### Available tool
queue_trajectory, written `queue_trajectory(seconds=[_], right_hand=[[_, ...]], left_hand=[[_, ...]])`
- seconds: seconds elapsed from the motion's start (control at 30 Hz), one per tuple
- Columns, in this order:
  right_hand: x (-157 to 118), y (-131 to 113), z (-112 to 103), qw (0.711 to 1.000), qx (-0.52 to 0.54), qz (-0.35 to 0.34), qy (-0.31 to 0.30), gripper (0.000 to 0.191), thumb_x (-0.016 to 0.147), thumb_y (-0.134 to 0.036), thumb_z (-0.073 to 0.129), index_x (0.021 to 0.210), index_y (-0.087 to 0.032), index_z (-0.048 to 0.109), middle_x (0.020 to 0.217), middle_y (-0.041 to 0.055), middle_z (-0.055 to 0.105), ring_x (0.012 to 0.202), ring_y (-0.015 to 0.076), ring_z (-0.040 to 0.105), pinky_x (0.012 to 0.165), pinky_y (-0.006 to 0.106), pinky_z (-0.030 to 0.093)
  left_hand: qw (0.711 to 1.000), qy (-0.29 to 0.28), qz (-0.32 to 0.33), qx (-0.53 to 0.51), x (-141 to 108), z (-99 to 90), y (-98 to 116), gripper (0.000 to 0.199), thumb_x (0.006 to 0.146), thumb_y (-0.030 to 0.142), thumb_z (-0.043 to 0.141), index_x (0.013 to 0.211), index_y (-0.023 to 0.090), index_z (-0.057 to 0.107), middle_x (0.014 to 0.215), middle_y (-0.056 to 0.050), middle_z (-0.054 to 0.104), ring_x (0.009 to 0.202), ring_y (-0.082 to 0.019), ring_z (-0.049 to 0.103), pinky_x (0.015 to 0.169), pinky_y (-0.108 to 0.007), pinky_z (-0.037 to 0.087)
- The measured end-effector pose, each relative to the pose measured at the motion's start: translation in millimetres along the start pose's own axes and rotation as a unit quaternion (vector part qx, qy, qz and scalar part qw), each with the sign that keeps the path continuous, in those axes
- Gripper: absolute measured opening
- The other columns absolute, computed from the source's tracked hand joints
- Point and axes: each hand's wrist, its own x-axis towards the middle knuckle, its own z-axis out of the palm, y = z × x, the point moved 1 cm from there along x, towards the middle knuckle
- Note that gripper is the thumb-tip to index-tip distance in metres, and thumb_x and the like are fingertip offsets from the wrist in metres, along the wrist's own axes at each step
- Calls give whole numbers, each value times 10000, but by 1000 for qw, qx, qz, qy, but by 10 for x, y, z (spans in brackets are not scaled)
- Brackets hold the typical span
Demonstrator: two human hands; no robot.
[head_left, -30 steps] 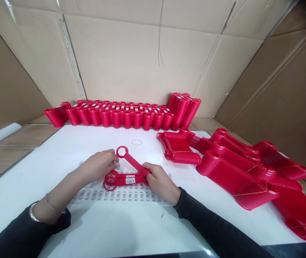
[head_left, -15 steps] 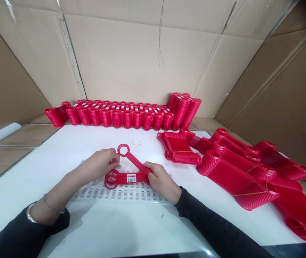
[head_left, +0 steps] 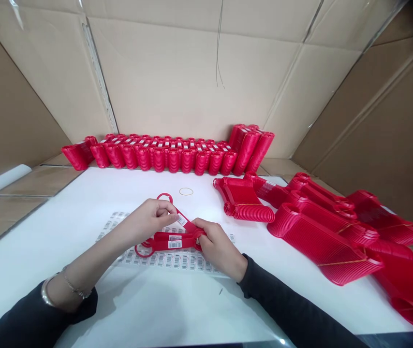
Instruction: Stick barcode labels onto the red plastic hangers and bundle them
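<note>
My right hand (head_left: pixel 216 244) grips the right ends of several red plastic pieces (head_left: pixel 163 237), which fan out to the left and end in rings. Barcode labels show on the lower pieces. One piece slants up and left, and my left hand (head_left: pixel 159 215) pinches a white barcode label (head_left: pixel 182 220) against its arm. Beneath the pieces lies a sheet of barcode labels (head_left: pixel 177 261), partly covered by my left hand and the red pieces.
A thin rubber band (head_left: pixel 186 191) lies on the white table (head_left: pixel 119 309). Red bundles (head_left: pixel 159 159) line the back edge. Banded red stacks (head_left: pixel 322 241) spread over the right side. A white roll (head_left: pixel 1 182) is at the far left, and cardboard walls (head_left: pixel 192 72) stand around.
My left hand has moved right onto the upper red piece, where a label now shows. The lower pieces have shifted slightly left, while my right hand keeps its grip.
</note>
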Motion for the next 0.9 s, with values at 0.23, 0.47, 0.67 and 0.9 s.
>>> queue_trajectory(seconds=[0.23,0.47,0.67,0.9], right_hand=[[-3,1,18,1000,4,-14,6,221,677,-35,314,697,-180,479,686,-11,534,686,132,524,600,222,375],[9,20,26,1000,12,-27,10,261,674,-31,312,734,-175,521,692,-9,539,684,130,515,610,225,377],[-2,13,44,999,9,-30,9,280,672,-28,309,754,-175,533,698,-12,551,671,128,506,602,224,372],[-4,-8,32,999,28,-38,13,269,694,-39,334,774,-178,551,712,-9,562,683,134,514,613,226,387]], left_hand=[[1000,7,-8,1,18,-1,-18,234,789,376,513,743,158,585,456,91,263,421,-67,226,424,-224,143],[999,29,5,45,10,33,-27,248,802,389,487,735,167,578,450,88,271,425,-78,252,431,-225,182],[958,114,56,257,-58,119,17,279,834,441,446,759,192,548,544,41,443,519,-129,422,498,-244,282],[852,254,133,437,-21,103,-40,409,871,522,372,1015,158,491,941,-83,560,858,-246,520,677,-327,400]])
